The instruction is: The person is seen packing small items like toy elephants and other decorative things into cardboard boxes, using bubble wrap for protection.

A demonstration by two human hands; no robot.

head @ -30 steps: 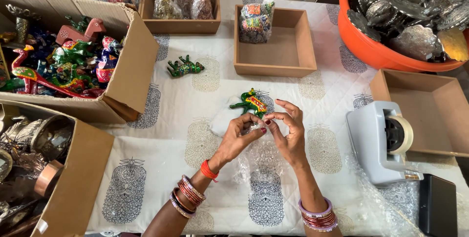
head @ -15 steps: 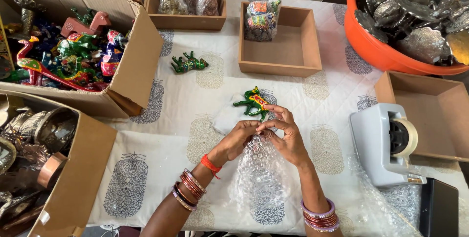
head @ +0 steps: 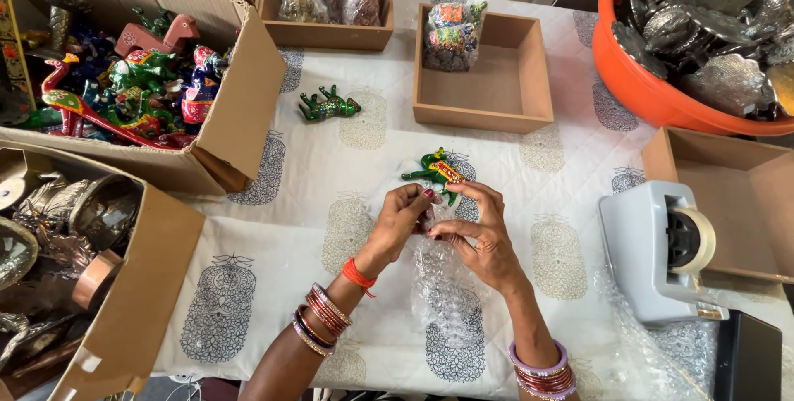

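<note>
Pinching the top edge of a clear bubble-wrap sheet point(head: 451, 302), the left hand point(head: 399, 223) and right hand point(head: 484, 236) meet beside a green painted animal figurine point(head: 434, 171), seemingly unwrapped. Beyond, a wrapped bundle point(head: 451, 33) sits in the wooden tray point(head: 529, 99); another green figurine point(head: 328, 106) waits.

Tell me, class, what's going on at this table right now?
A person sits at a patterned tablecloth, both hands busy with a small green painted animal figure. The left hand and right hand pinch a sheet of bubble wrap at the figure's lower end. Another green figure lies apart on the cloth. A tape dispenser stands to the right.
</note>
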